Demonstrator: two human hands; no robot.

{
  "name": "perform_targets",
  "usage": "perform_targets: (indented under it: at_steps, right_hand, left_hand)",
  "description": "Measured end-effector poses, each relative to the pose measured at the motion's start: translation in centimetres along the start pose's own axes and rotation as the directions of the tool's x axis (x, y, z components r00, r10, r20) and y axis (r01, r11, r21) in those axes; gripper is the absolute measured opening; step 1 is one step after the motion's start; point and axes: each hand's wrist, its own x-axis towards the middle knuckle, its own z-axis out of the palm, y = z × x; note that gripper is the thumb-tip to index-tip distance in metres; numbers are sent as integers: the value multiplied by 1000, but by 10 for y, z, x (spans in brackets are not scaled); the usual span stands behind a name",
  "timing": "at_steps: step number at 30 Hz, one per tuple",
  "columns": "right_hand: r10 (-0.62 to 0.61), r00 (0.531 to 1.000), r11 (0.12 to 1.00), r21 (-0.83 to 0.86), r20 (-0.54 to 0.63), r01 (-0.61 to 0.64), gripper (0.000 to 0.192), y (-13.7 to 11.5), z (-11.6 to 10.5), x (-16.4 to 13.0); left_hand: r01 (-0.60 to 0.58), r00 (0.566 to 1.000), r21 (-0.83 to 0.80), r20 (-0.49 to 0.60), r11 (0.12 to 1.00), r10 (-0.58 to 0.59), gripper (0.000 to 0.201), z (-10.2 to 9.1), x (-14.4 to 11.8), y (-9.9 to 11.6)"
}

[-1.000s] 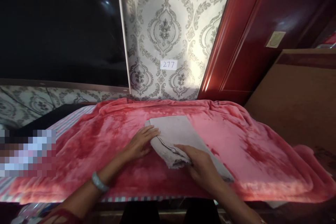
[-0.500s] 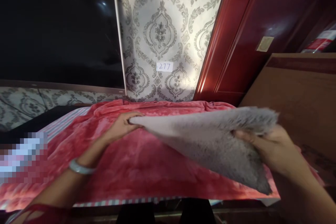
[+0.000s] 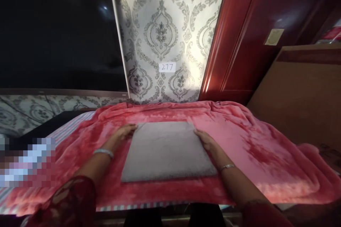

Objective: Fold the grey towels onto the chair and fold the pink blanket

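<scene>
The left hand (image 3: 127, 131), fingers bent and relaxed, reaches the far left corner of a flat, four-sided grey cloth with a soft nap (image 3: 169, 152). The right hand (image 3: 207, 141) rests along the far part of its right edge, fingers loosely curved. Both appear to touch the cloth, but whether either one pinches it or only steadies it, I cannot tell.

The cloth lies flat between the two forearms on a pink-and-red plush blanket (image 3: 262, 145), its near edge fairly straight; whether it is one layer or folded is hard to make out. The step in hand looks like squaring and smoothing the cloth. The next move, in my judgement, calls for a light, even touch on both sides, since a pull at one corner could skew the cloth or drag the blanket's pile.

Around them, the blanket covers a striped cloth (image 3: 70, 126), visible at the left and along the near edge. The support beneath is mostly hidden.

Farther right stands what seems to be a large brown cardboard box (image 3: 301, 88); its inside cannot be seen. A clear and red object (image 3: 333, 35), perhaps packaging, sits at its top, with contents too unclear to name. Beyond the blanket rises grey-and-white patterned wallpaper (image 3: 186, 35).
</scene>
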Motion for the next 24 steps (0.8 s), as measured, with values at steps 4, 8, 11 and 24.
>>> perform_targets:
  at_steps: [4,8,11,24]
  right_hand:
    - [-102,995,995,-17,7,102,32,25,-15,12]
    - [-245,968,959,-162,-59,233,57,35,-21,31]
    - [-373,920,903,-273,-121,330,66,45,-18,43]
    - [-593,772,263,-850,231,456,72,14,28,23]
  left_hand:
    - [83,997,48,-8,995,-83,46,10,12,-27]
    - [25,996,136,-86,990,-13,57,21,23,-28]
    - [-14,989,218,-141,976,46,58,35,25,-31]
    - [-328,935,671,132,664,329,65,50,1,2]
